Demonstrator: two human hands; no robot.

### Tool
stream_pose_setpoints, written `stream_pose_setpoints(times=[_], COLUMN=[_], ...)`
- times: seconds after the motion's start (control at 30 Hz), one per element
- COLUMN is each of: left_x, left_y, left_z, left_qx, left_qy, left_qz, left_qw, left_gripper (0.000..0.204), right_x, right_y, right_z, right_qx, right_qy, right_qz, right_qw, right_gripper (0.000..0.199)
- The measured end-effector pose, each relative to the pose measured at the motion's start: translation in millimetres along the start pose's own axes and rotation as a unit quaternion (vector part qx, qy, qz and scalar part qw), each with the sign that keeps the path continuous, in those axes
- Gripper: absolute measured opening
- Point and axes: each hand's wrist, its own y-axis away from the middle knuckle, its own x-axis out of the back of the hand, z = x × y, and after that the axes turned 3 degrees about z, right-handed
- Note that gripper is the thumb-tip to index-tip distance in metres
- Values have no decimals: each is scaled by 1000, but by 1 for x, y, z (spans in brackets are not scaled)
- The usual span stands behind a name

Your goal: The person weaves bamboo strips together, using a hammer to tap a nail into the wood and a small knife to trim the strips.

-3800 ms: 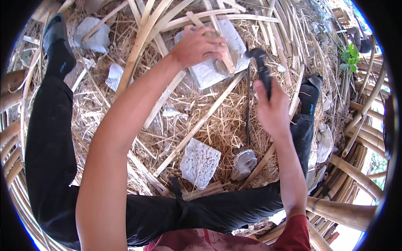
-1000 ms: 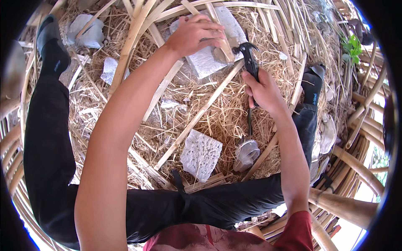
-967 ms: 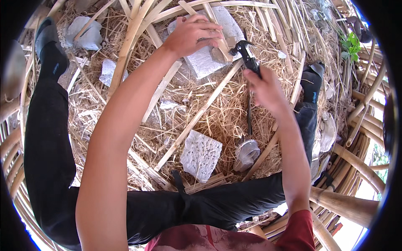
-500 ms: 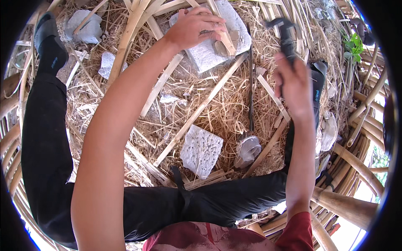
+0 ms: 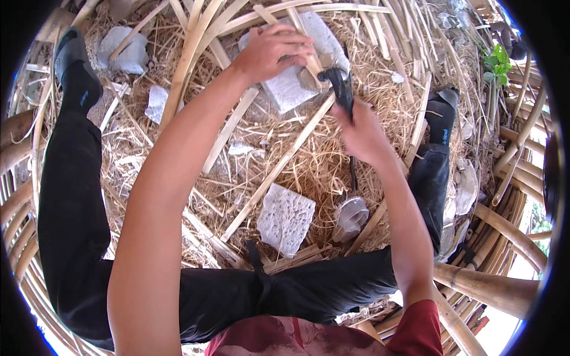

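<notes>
The left hand [image 5: 274, 52] lay with its fingers [image 5: 297, 44] curled and pressed down over a pale split bamboo strip [image 5: 300, 50], pinning it against a flat grey stone block [image 5: 294, 89] directly beneath the fingertips; the right hand [image 5: 359, 127] had its fingers wrapped tight round the handle of a dark curved chopping knife [image 5: 339, 89], whose head met the strip just to the right of the left fingertips; the margin there looked thin, so the blow judged best was a short, controlled one, landing on the far side of the holding fingers, with the strip kept flat on the stone so it could not skid. A second pale porous stone block [image 5: 286, 218] sat well below both hands on the straw-littered ground [image 5: 309, 166]; a dull metal trowel [image 5: 350, 215] lay just beside it.
</notes>
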Motion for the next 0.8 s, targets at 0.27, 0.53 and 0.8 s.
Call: stream_pose_setpoints(times=[0.27, 0.53, 0.8], left_x=[5, 12, -1], left_y=[6, 14, 10], left_z=[0, -1, -12], left_qx=[-12, 12, -16], left_qy=[-7, -39, -9], left_qz=[14, -5, 16], left_qw=[1000, 999, 1000], left_gripper=[32, 38, 36], right_x=[25, 38, -44], right_y=[22, 23, 56], right_z=[-35, -18, 43], right_qx=[10, -99, -165], right_qy=[-300, -351, -78], right_qz=[228, 7, 34], right_qw=[926, 931, 983], right_gripper=[36, 26, 34])
